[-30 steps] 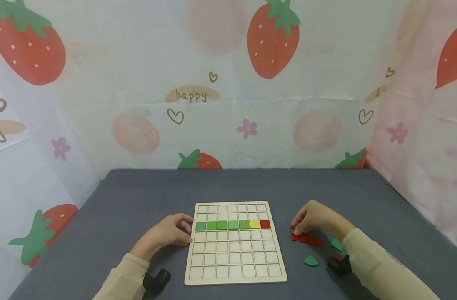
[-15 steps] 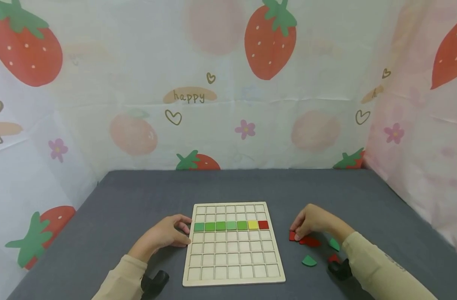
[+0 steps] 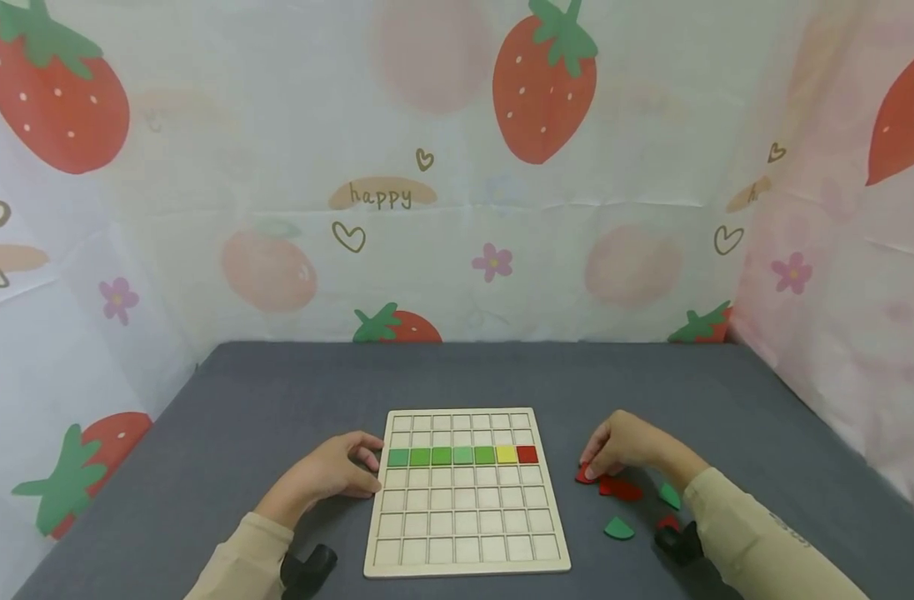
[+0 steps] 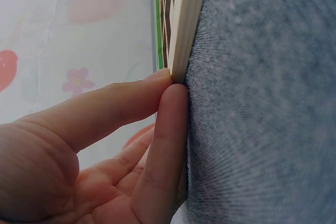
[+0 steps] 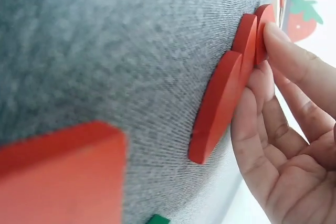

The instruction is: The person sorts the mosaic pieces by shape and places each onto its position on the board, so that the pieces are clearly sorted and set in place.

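My left hand (image 3: 329, 471) lies at the left edge of a pale wooden grid board (image 3: 457, 524). In the left wrist view, its thumb and a nearly straight finger touch the board's edge (image 4: 185, 35). Several green tiles (image 3: 442, 456), one yellow tile (image 3: 506, 454) and one red tile (image 3: 527, 454) fill the third row from the far side. To the board's right, my right hand (image 3: 627, 446) pinches a small red curved-edged piece (image 5: 266, 13) close over the cloth. Right behind that piece, in the right wrist view, lie two more red pieces, the nearer one a long curved piece (image 5: 215, 111).
Two green fan-shaped pieces (image 3: 619, 528) and another red piece (image 3: 668, 522) lie near the right wrist. Black wrist mounts (image 3: 308, 568) hang under both forearms. The dark grey cloth-covered table (image 3: 292, 375) meets a strawberry-print curtain (image 3: 457, 275) at the back.
The right fingers have turned the small red piece, so a curved edge shows now where it looked square half a second ago. The left hand stays at the board's edge.
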The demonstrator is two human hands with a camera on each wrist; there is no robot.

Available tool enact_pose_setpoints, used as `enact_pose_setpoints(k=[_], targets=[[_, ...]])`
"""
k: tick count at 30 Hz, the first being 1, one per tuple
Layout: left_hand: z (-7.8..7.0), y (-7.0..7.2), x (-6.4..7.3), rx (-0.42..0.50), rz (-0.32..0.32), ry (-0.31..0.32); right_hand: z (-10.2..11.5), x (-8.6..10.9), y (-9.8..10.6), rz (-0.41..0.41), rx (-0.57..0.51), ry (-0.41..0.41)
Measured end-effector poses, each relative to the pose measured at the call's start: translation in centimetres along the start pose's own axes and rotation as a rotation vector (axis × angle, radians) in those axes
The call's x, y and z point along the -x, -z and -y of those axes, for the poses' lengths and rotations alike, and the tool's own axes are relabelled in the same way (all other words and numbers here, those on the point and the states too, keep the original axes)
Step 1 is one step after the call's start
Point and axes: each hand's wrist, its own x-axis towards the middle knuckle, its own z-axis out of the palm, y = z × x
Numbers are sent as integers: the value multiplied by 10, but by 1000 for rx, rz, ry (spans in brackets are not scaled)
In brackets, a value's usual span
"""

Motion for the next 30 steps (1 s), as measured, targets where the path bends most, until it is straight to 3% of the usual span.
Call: enact_pose_setpoints(k=[9,19,30], targets=[[-1,0,0,-1,-2,5,8,-3,-3,-61,-81,-27],[-1,1,3,-1,5,-4,27,-12,-11,-94,-175,6],[0,0,3,-11,0,-19,52,-22,-22,-94,-262,-41]])
